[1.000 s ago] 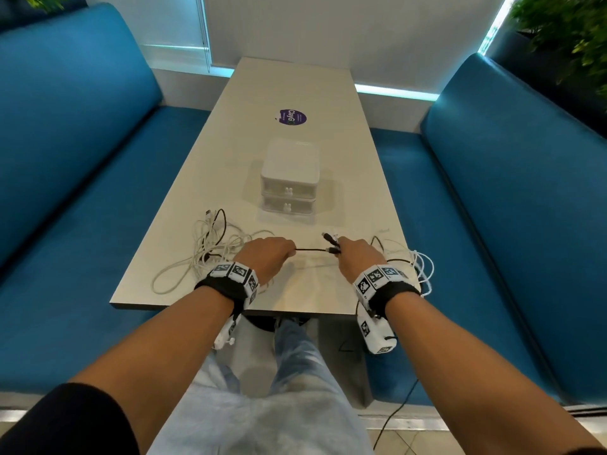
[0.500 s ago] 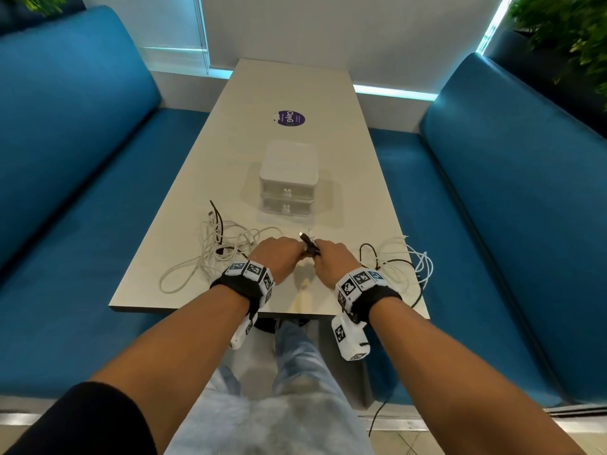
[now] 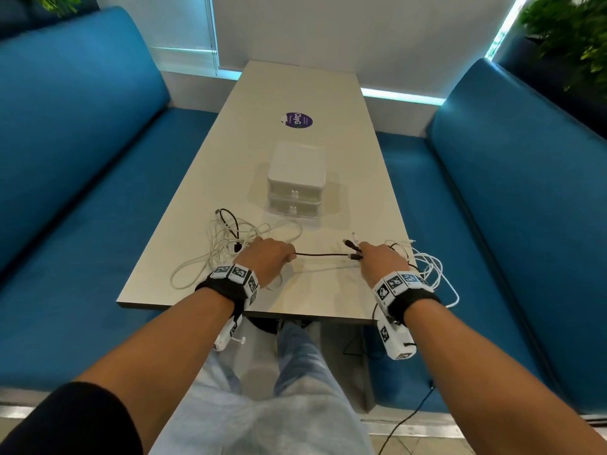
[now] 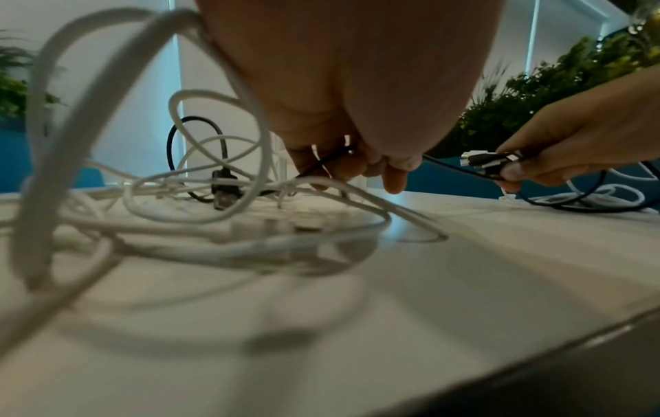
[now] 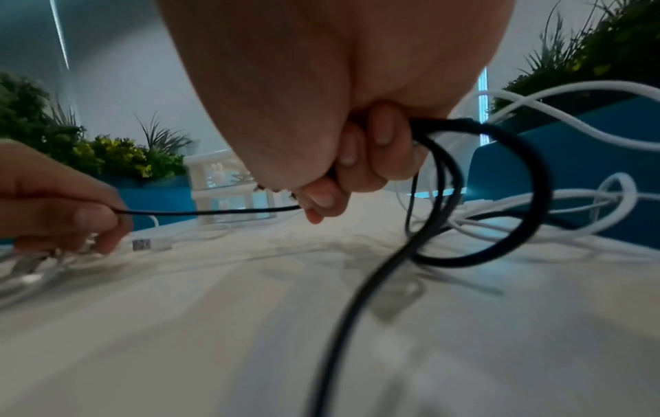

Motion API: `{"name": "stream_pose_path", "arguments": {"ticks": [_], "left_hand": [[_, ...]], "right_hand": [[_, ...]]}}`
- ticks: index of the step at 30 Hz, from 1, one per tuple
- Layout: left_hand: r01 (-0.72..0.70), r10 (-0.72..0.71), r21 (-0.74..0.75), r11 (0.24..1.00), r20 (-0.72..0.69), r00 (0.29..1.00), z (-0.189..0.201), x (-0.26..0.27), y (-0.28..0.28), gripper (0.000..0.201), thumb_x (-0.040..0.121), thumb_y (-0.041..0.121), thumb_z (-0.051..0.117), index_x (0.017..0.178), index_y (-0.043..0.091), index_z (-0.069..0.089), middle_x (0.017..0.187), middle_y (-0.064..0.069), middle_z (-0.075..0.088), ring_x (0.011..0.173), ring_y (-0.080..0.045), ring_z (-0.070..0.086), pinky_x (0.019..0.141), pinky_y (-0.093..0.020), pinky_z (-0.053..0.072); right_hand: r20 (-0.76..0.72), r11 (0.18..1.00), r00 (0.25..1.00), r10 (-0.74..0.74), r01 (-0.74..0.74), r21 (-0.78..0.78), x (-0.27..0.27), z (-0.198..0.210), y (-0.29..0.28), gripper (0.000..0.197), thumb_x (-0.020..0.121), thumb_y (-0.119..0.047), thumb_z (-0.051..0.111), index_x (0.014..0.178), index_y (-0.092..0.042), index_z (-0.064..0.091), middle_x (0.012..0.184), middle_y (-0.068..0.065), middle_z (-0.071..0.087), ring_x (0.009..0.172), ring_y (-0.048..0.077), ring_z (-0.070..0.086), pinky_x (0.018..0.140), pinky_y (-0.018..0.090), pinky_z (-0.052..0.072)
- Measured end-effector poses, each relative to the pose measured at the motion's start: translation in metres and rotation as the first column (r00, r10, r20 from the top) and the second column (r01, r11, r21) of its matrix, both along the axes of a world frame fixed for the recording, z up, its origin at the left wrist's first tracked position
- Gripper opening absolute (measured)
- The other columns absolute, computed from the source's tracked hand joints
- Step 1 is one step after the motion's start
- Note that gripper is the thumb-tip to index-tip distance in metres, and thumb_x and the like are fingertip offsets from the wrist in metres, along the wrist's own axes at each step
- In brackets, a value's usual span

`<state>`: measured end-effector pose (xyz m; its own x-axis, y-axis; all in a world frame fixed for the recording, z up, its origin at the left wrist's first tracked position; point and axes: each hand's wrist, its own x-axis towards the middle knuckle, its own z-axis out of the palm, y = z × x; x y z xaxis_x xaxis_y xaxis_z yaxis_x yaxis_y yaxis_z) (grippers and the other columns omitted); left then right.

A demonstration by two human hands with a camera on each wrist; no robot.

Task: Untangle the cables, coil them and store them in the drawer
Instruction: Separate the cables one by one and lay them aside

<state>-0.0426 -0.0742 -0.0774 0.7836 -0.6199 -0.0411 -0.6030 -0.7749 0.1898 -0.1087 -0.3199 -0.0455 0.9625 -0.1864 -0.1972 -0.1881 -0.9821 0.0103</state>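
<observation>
A thin black cable (image 3: 323, 254) runs taut between my two hands above the near end of the table. My left hand (image 3: 269, 257) pinches it, and my right hand (image 3: 377, 259) grips its loops along with several plug ends (image 3: 351, 244). In the right wrist view the black cable (image 5: 475, 197) hangs in loops from my curled fingers (image 5: 360, 166). A tangle of white cables (image 3: 230, 241) lies left of my left hand, with a black plug (image 4: 223, 189) in it. More white cable (image 3: 430, 267) lies right of my right hand. The white two-drawer box (image 3: 295, 185) stands shut behind.
The table (image 3: 295, 93) is long and pale, with a purple sticker (image 3: 298, 120) at its far half. Blue bench seats (image 3: 82, 159) flank both sides. White cable loops hang over the table's right edge near my right wrist. Plants stand behind the benches.
My hands met at the table's middle half a second ago and have now drawn apart, pulling a length of black cable straight between them.
</observation>
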Motion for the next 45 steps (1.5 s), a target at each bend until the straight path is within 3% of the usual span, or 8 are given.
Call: {"name": "stream_pose_path", "arguments": {"ticks": [4, 9, 14, 23, 30, 34, 39, 45], "left_hand": [[0.006, -0.006, 0.000, 1.000, 0.028, 1.000, 0.001, -0.007, -0.002, 0.019, 0.103, 0.017, 0.038, 0.103, 0.020, 0.057, 0.096, -0.005, 0.069, 0.085, -0.028, 0.062, 0.073, -0.032, 0.032], [0.022, -0.025, 0.062, 0.998, 0.053, 0.998, 0.004, -0.013, -0.003, 0.020, 0.104, 0.027, 0.039, 0.104, 0.021, 0.057, 0.085, -0.005, 0.066, 0.070, -0.025, 0.057, 0.064, -0.033, 0.043], [0.016, -0.018, 0.084, 0.996, 0.031, 0.999, 0.009, -0.015, -0.013, 0.016, 0.100, 0.019, 0.045, 0.104, 0.020, 0.061, 0.089, -0.005, 0.067, 0.075, -0.026, 0.063, 0.067, -0.035, 0.049], [-0.031, 0.033, 0.028, 0.999, -0.073, 0.997, -0.001, -0.003, 0.011, 0.027, 0.106, 0.027, 0.040, 0.114, 0.014, 0.062, 0.102, -0.010, 0.068, 0.096, -0.030, 0.063, 0.079, -0.034, 0.043], [0.026, -0.025, 0.053, 0.998, -0.009, 1.000, -0.005, -0.008, -0.003, 0.024, 0.105, 0.029, 0.038, 0.112, 0.020, 0.059, 0.091, -0.008, 0.067, 0.084, -0.030, 0.063, 0.070, -0.034, 0.045], [0.025, -0.026, 0.072, 0.997, 0.014, 1.000, -0.006, -0.009, -0.006, 0.025, 0.105, 0.032, 0.036, 0.111, 0.021, 0.058, 0.090, -0.008, 0.066, 0.082, -0.030, 0.062, 0.065, -0.032, 0.039], [0.029, -0.029, 0.029, 0.999, -0.017, 0.999, -0.002, -0.010, -0.013, 0.024, 0.101, 0.022, 0.043, 0.116, 0.022, 0.062, 0.095, -0.009, 0.067, 0.085, -0.030, 0.064, 0.071, -0.037, 0.049], [-0.003, 0.004, 0.024, 1.000, -0.054, 0.999, -0.008, -0.007, -0.004, 0.016, 0.101, 0.027, 0.044, 0.101, 0.020, 0.058, 0.086, -0.005, 0.061, 0.081, -0.028, 0.061, 0.067, -0.034, 0.043]], "right_hand": [[0.042, 0.998, 0.998, -0.041, 0.040, 0.038, 0.000, -0.001, 0.009, 0.028, 0.098, -0.015, 0.036, 0.120, -0.017, 0.053, 0.101, 0.009, 0.063, 0.090, 0.028, 0.063, 0.076, 0.039, 0.053], [0.136, 0.966, 0.990, 0.042, -0.076, 0.249, 0.000, -0.004, 0.036, 0.043, 0.100, -0.020, 0.039, 0.141, -0.029, 0.044, 0.104, 0.013, 0.065, 0.088, 0.032, 0.065, 0.071, 0.036, 0.051], [0.079, 0.908, 0.978, 0.192, -0.207, 0.363, 0.005, -0.013, 0.069, 0.025, 0.095, -0.020, 0.045, 0.118, -0.019, 0.056, 0.099, 0.014, 0.066, 0.082, 0.032, 0.062, 0.074, 0.041, 0.054], [-0.019, 0.984, 0.998, 0.053, -0.049, 0.172, 0.007, -0.012, 0.023, 0.023, 0.100, -0.026, 0.044, 0.118, -0.018, 0.055, 0.103, 0.011, 0.064, 0.089, 0.029, 0.064, 0.074, 0.036, 0.052], [-0.009, 0.989, 0.997, -0.080, 0.081, 0.123, 0.003, -0.011, 0.018, 0.025, 0.097, -0.019, 0.040, 0.115, -0.018, 0.058, 0.104, 0.008, 0.063, 0.091, 0.028, 0.064, 0.076, 0.036, 0.053], [0.106, 0.980, 0.994, 0.020, -0.040, 0.195, 0.005, -0.010, 0.041, 0.023, 0.098, -0.022, 0.040, 0.118, -0.019, 0.053, 0.099, 0.012, 0.063, 0.084, 0.032, 0.063, 0.071, 0.038, 0.052], [0.068, 0.930, 0.982, 0.175, -0.188, 0.317, 0.008, -0.015, 0.076, 0.022, 0.095, -0.020, 0.045, 0.114, -0.017, 0.055, 0.101, 0.013, 0.065, 0.086, 0.032, 0.062, 0.074, 0.039, 0.052], [0.033, 0.959, 0.980, 0.198, -0.201, 0.199, 0.008, -0.016, 0.072, 0.023, 0.097, -0.021, 0.042, 0.116, -0.015, 0.054, 0.100, 0.014, 0.063, 0.085, 0.034, 0.062, 0.070, 0.038, 0.050]]}}
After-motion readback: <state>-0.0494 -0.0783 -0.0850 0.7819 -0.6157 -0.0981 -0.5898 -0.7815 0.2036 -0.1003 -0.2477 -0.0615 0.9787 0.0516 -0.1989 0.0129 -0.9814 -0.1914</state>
